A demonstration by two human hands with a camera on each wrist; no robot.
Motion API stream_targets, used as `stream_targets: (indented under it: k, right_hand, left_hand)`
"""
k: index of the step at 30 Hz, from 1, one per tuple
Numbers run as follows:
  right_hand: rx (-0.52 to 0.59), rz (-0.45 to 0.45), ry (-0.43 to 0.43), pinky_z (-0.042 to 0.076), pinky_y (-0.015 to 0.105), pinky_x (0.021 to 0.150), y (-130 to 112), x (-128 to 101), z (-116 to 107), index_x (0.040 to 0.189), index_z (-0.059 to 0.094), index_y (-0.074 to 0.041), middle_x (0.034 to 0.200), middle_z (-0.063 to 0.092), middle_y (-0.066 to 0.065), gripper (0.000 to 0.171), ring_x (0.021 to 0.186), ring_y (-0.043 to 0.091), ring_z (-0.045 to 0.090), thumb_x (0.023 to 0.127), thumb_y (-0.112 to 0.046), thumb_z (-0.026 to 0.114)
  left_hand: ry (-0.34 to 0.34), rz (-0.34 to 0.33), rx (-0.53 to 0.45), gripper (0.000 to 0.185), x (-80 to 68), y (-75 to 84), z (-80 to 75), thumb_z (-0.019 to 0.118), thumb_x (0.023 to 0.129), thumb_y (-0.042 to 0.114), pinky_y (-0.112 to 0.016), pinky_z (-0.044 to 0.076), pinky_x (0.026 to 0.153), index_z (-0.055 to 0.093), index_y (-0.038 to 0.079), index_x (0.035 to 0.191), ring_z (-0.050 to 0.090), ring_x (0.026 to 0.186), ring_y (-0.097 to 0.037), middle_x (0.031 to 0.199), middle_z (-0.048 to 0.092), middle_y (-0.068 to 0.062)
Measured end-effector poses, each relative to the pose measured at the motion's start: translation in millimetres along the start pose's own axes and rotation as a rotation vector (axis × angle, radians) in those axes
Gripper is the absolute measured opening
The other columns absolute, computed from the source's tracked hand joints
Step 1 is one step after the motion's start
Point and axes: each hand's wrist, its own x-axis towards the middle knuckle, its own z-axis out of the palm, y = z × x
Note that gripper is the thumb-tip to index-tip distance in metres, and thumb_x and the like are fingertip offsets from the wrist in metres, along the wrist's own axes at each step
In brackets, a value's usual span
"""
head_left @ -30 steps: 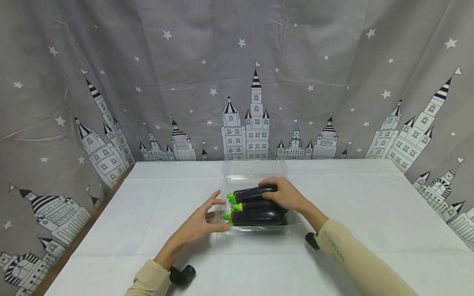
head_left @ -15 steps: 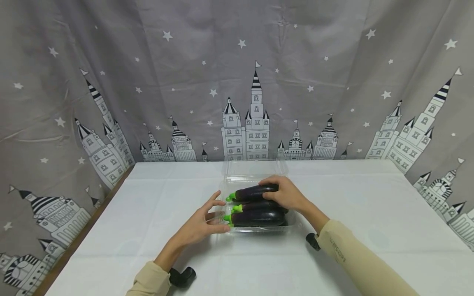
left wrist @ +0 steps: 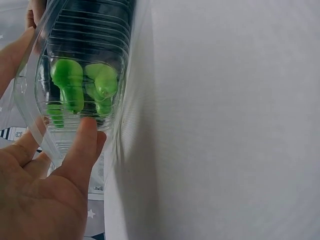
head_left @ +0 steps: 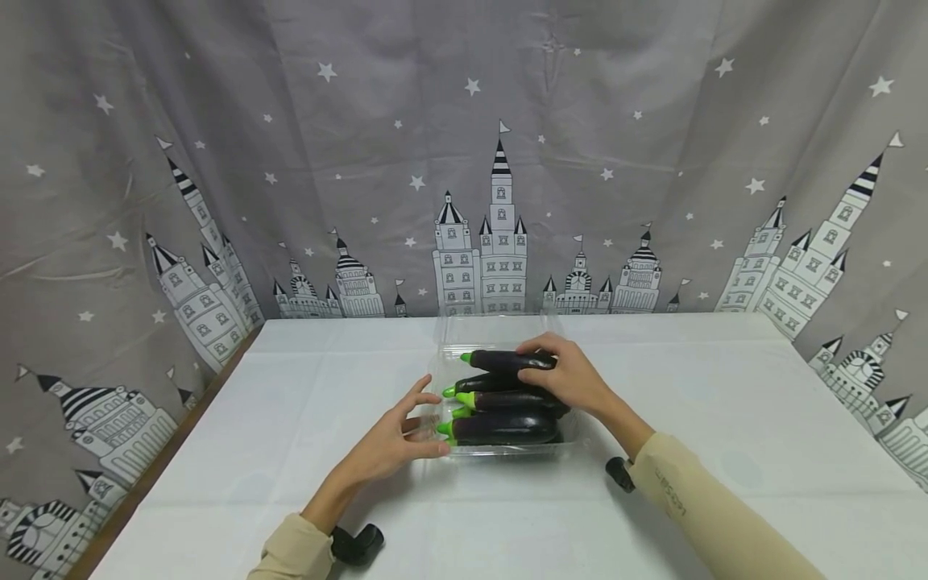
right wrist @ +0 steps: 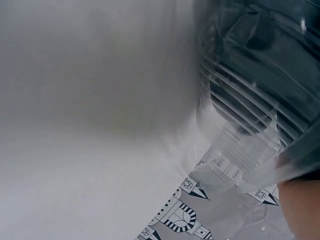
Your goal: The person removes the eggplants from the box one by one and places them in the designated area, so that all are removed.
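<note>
A clear plastic clamshell tray (head_left: 507, 452) sits mid-table, its lid (head_left: 500, 326) lying open behind it. Several dark purple eggplants (head_left: 503, 428) with green stems lie in it. My right hand (head_left: 544, 359) grips the topmost eggplant (head_left: 503, 360) from above and holds it a little over the rest. My left hand (head_left: 426, 419) rests with spread, straight fingers against the tray's left end. In the left wrist view the thumb (left wrist: 87, 142) presses the ribbed tray wall (left wrist: 117, 60), with green stems (left wrist: 67, 85) just inside. The right wrist view shows the blurred tray (right wrist: 240, 150) close up.
The table wears a white cloth (head_left: 725, 419), with its wooden left edge (head_left: 167, 451) showing. A grey castle-and-stars curtain (head_left: 290, 161) hangs behind and at both sides. Black wrist mounts (head_left: 358, 541) sit under my forearms.
My right hand has lifted the top eggplant up and slightly back from the pile. My left hand has stayed at the tray's left end.
</note>
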Motion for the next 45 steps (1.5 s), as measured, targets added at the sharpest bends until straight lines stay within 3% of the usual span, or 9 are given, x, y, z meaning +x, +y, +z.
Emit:
stream_targets:
  k: [9, 18, 37, 45]
  right_hand:
    - [0.025, -0.013, -0.011, 0.044, 0.051, 0.097, 2, -3, -5, 0.122, 0.066, 0.000, 0.121, 0.062, 0.015, 0.033, 0.111, 0.031, 0.056, 0.089, -0.008, 0.070]
    - [0.062, 0.000, -0.078, 0.035, 0.056, 0.107, 0, -6, -7, 0.132, 0.060, 0.001, 0.136, 0.058, 0.017, 0.039, 0.127, 0.036, 0.050, 0.094, -0.007, 0.059]
    - [-0.003, 0.036, -0.026, 0.037, 0.058, 0.104, -11, -13, -16, 0.129, 0.063, -0.003, 0.134, 0.058, 0.018, 0.036, 0.125, 0.036, 0.051, 0.096, -0.016, 0.064]
    - [-0.007, 0.016, -0.032, 0.042, 0.054, 0.095, -12, -13, -20, 0.138, 0.056, -0.005, 0.136, 0.054, 0.019, 0.039, 0.116, 0.035, 0.051, 0.099, -0.010, 0.053]
  left_hand:
    - [0.003, 0.001, 0.009, 0.068, 0.0, 0.0, -0.5, 0.082, 0.082, 0.018, -0.051, 0.042, 0.103, 0.046, 0.003, 0.138, 0.040, 0.134, -0.047, 0.165, 0.007, -0.005]
    - [0.009, -0.009, 0.012, 0.068, -0.1, 0.0, 0.3, 0.081, 0.082, 0.017, -0.052, 0.041, 0.104, 0.046, 0.004, 0.138, 0.040, 0.134, -0.046, 0.165, 0.007, -0.005]
    - [0.016, -0.015, 0.046, 0.068, 1.1, 0.1, 0.8, 0.081, 0.083, 0.021, -0.055, 0.037, 0.106, 0.047, 0.006, 0.139, 0.039, 0.134, -0.047, 0.165, 0.008, -0.003]
    - [0.006, -0.016, 0.020, 0.067, 0.7, -1.3, 0.5, 0.080, 0.083, 0.019, -0.053, 0.040, 0.104, 0.046, 0.005, 0.139, 0.039, 0.134, -0.046, 0.165, 0.007, -0.002]
